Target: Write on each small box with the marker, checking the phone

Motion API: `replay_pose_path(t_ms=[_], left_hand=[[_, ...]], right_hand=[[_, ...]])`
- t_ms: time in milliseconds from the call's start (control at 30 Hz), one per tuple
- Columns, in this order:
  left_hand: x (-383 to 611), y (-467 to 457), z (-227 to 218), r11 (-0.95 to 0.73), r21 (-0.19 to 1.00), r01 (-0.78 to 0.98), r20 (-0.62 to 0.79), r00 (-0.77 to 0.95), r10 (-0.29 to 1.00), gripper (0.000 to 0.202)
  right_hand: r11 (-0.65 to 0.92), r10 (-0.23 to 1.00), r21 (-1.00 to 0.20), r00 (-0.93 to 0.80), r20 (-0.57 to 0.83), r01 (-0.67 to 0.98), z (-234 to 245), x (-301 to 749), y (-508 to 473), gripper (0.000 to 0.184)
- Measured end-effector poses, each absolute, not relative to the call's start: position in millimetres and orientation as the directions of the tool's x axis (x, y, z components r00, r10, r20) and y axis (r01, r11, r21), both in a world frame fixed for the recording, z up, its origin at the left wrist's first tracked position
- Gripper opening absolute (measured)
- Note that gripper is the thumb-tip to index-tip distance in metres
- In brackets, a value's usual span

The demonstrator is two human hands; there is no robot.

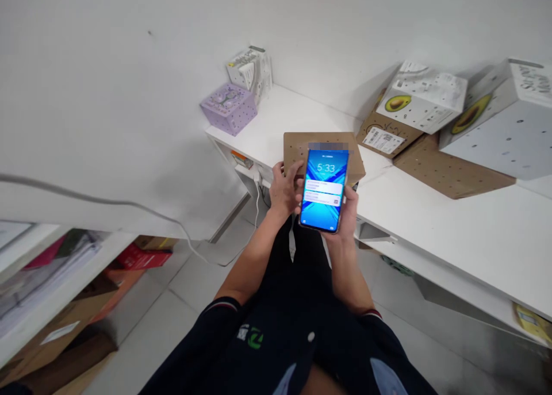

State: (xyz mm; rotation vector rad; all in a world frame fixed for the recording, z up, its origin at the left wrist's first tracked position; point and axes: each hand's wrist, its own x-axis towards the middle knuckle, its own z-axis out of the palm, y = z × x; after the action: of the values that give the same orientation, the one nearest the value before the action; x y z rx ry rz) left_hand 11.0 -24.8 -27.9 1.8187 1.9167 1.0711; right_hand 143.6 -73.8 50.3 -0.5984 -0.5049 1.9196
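A smartphone [324, 191] with a lit blue lock screen reading 5:33 rests in my right hand [348, 217], whose fingers wrap its lower part and show at its left edge. Just left of the phone is my left hand [283, 191], with fingers bent and apart and nothing visible in them. Its fingertips reach up in front of a brown cardboard box [295, 145] lying on the white shelf desk [304, 110]. I cannot tell whether they touch the box. The phone hides part of that box.
A purple box [230, 108] and a white box [254, 67] stand on the desk's left end. To the right are white avocado-printed boxes [422, 96] on brown boxes [452, 168]. A white cable [181, 228] hangs at left, near a shelf [56, 268] holding goods.
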Motion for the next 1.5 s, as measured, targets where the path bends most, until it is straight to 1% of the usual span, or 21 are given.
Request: replay_pose_path(t_ms=[67,133,200,233,267,333,400,467,533,667,733,767,833,900,933,1033,1167,1233,1333,1400,1500], left_hand=[[11.9,-26.2,-17.1,-0.092,0.652,0.752,0.294,-0.139,0.946,0.047],[12.8,-26.2,-11.8,-0.096,0.636,0.766,0.301,-0.132,0.944,0.054],[13.6,-25.3,-10.3,-0.081,0.633,0.770,0.289,-0.139,0.947,0.054],[14.1,-24.8,-10.1,-0.071,0.636,0.768,0.280,-0.144,0.949,0.053],[14.6,-24.3,-10.1,-0.062,0.640,0.766,0.271,-0.150,0.951,0.052],[15.8,-24.0,-9.6,-0.046,0.650,0.759,0.255,-0.161,0.953,0.052],[16.7,-24.7,-8.5,-0.041,0.664,0.747,0.250,-0.170,0.953,0.051],[16.4,-26.1,-7.2,-0.045,0.685,0.727,0.248,-0.174,0.953,0.051],[14.5,-27.2,-6.4,-0.057,0.717,0.695,0.238,-0.168,0.957,0.051],[5.0,-25.1,-9.0,-0.126,0.840,0.529,0.233,-0.142,0.962,0.063],[-1.7,-21.0,-12.4,-0.111,0.922,0.371,0.201,-0.214,0.956,0.067],[-5.0,-18.5,-14.1,-0.061,0.958,0.281,0.139,-0.267,0.954,0.067],[-10.3,-13.5,-16.5,0.109,0.989,0.100,-0.073,-0.315,0.946,0.069],[-12.9,-9.9,-17.0,0.281,0.959,-0.045,-0.283,-0.250,0.926,0.066],[-13.0,-8.9,-16.6,0.335,0.937,-0.100,-0.348,-0.204,0.915,0.063],[-11.6,-10.0,-14.2,0.388,0.893,-0.230,-0.418,-0.099,0.903,0.055],[-19.3,-21.3,-11.0,0.408,0.845,-0.346,-0.442,-0.020,0.897,0.053],[-30.9,-28.3,-7.0,0.365,0.822,-0.436,-0.426,-0.048,0.903,0.047],[-54.5,-30.6,6.4,0.183,0.797,-0.576,-0.336,-0.170,0.926,0.040],[-71.3,-21.9,19.4,0.010,0.783,-0.622,-0.262,-0.315,0.912,0.039],[-95.9,6.9,38.2,-0.185,0.793,-0.580,-0.220,-0.556,0.802,0.036]], right_hand=[[-0.243,0.970,-0.723,-0.160,-0.183,-0.646,42.6,164.3,-74.8,0.057],[-0.089,0.979,-0.884,0.124,-0.163,-0.459,30.2,193.0,-76.2,0.058],[-0.029,0.903,-0.995,0.424,-0.069,-0.100,15.6,227.1,-78.2,0.060],[-0.067,0.855,-0.990,0.519,0.008,0.124,8.6,244.8,-79.4,0.062],[-0.145,0.818,-0.932,0.571,0.077,0.333,2.2,262.2,-80.7,0.064],[-0.310,0.781,-0.701,0.592,0.198,0.643,-8.0,293.5,-82.7,0.070],[-0.453,0.770,-0.455,0.594,0.234,0.766,-14.7,317.9,-83.6,0.073],[-0.535,0.766,-0.302,0.604,0.218,0.789,-19.2,335.2,-83.3,0.074],[-0.567,0.773,-0.235,0.609,0.179,0.789,-23.0,347.0,-82.5,0.075],[-0.575,0.793,-0.199,0.600,0.105,0.794,-30.8,361.8,-81.6,0.074],[-0.570,0.799,-0.198,0.594,0.095,0.798,-33.4,364.6,-81.2,0.071],[-0.559,0.804,-0.205,0.586,0.105,0.804,-33.8,364.0,-80.5,0.069],[-0.492,0.828,-0.265,0.539,0.152,0.829,-32.5,357.0,-76.7,0.063],[-0.347,0.865,-0.410,0.457,0.209,0.844,-28.5,340.7,-69.0,0.059],[-0.256,0.882,-0.500,0.411,0.230,0.828,-25.7,329.3,-63.6,0.058],[-0.074,0.916,-0.726,0.335,0.223,0.684,-14.9,287.5,-44.9,0.065],[0.042,0.973,-0.866,0.176,0.148,0.498,0.7,237.7,-27.5,0.070],[0.105,0.977,-0.930,0.136,0.162,0.352,5.3,222.9,-25.2,0.069],[0.181,0.968,-0.971,0.146,0.205,0.159,3.4,213.8,-25.6,0.062],[0.181,0.963,-0.972,0.175,0.206,0.149,-3.6,214.8,-27.3,0.059],[0.123,0.956,-0.973,0.240,0.168,0.194,-18.8,225.0,-33.1,0.054]])
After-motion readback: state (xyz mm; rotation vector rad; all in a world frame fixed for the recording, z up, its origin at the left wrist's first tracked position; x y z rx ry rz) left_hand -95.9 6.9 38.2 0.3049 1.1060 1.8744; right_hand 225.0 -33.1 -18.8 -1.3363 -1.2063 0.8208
